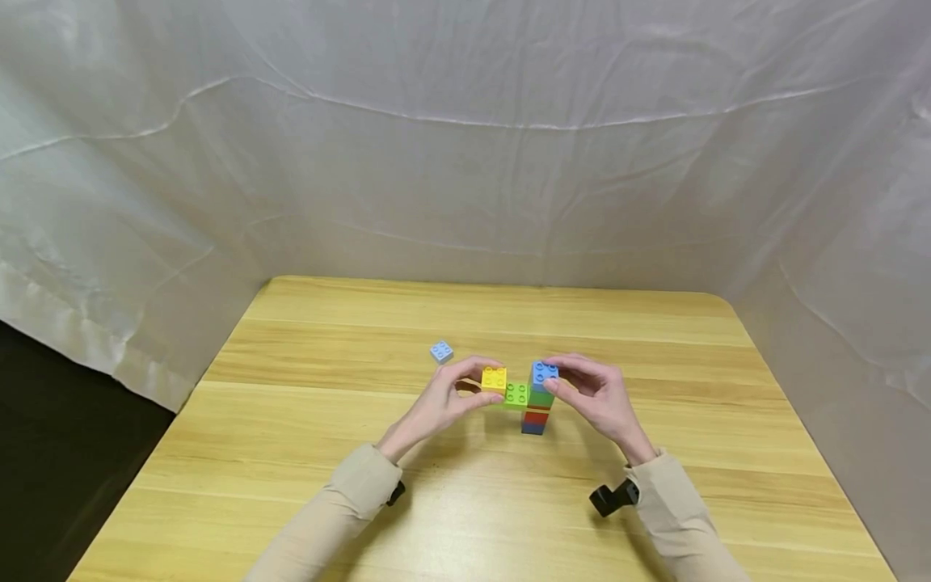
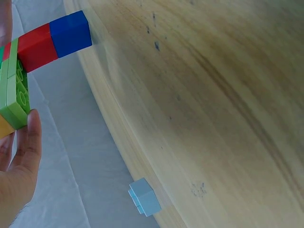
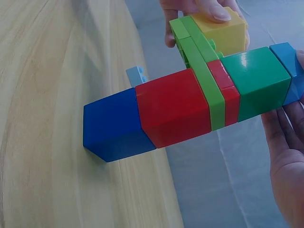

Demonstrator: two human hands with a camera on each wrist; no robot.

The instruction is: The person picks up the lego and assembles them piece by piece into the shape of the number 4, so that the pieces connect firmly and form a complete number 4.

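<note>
A tower of building bricks stands upright on the table. From the bottom it has a dark blue brick (image 3: 114, 126), a red brick (image 3: 173, 109), a long lime plate (image 3: 204, 83), a thin red plate (image 3: 228, 99), a green brick (image 3: 259, 83) and a blue brick (image 1: 544, 374) on top. My right hand (image 1: 595, 394) pinches that blue brick between thumb and fingers. Leftward from the tower juts the lime plate, with a yellow brick (image 1: 494, 379) on its outer end. My left hand (image 1: 445, 398) grips this yellow brick, a fingertip touching the lime piece below.
A loose light blue brick (image 1: 441, 351) lies on the wooden table (image 1: 349, 323), beyond my left hand. Pale cloth (image 1: 465, 186) hangs behind the table and along its sides. Black wrist devices (image 1: 613, 497) show by the sleeves.
</note>
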